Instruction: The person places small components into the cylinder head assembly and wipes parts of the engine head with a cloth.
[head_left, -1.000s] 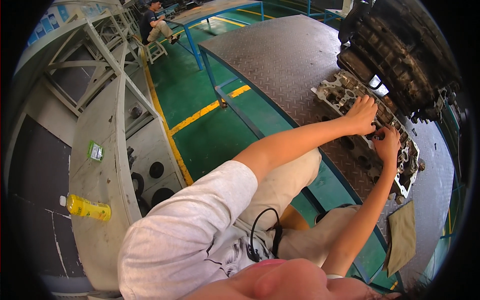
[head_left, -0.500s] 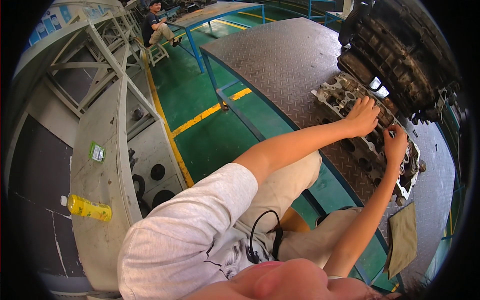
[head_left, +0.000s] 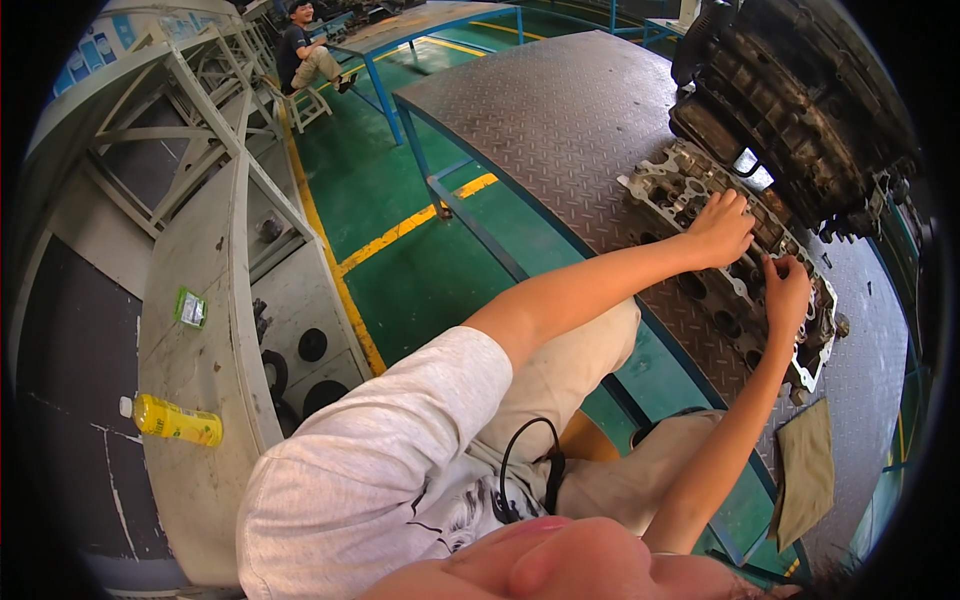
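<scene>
A metal engine cylinder head lies on the tread-plate table at the right, its open side with round bores and valve parts facing up. My left hand rests over its middle, fingers together and curled down into it; their tips are hidden. Just nearer to me, my right hand has its thumb and fingers pinched close to the head's surface. Whatever is between the fingers of either hand is too small or covered to make out.
A large dark engine block stands behind the cylinder head. A folded olive cloth hangs over the table's near edge. On the pale bench at left are a yellow drink bottle and a green packet. Another person sits far off.
The whole view has shifted very slightly. Both hands stay at the same spots on the cylinder head, with only small finger movement.
</scene>
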